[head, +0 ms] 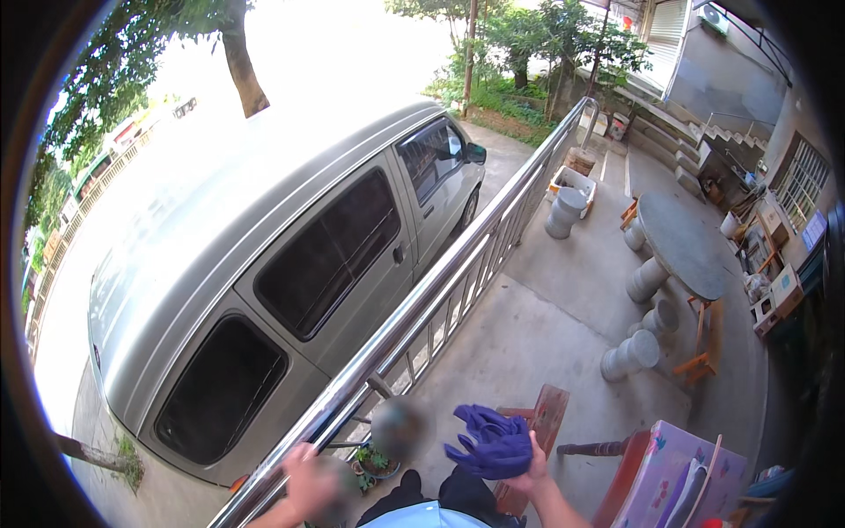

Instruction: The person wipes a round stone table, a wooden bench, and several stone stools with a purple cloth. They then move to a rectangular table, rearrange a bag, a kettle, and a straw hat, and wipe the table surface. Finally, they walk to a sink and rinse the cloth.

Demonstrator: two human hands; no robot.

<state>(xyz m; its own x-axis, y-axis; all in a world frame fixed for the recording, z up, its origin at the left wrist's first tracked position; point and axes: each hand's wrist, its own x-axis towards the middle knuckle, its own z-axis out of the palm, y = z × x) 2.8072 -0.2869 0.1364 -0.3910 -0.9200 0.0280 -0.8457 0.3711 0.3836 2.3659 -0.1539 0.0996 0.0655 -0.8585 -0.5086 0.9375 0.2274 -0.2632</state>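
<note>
My right hand (536,470) holds a crumpled bundle of purple cloth (492,443) in front of my body, with loose folds sticking out to the left. My left hand (305,480) is at the polished metal handrail (422,307), overlapping its near end at the bottom of the view. Blur on this hand leaves it unsettled whether the fingers grip the rail or only touch it. Below the cloth, a reddish wooden bench (551,412) runs beside my legs. Potted plants (376,460) stand on the floor between my hands, by the railing's foot.
A silver van (310,264) is parked just beyond the railing. To the right, a pink floral-covered surface (693,472) stands close by. Farther off are an oval stone table (680,244), stone stools (630,356) and a white box (573,185). Cardboard boxes (784,294) line the wall.
</note>
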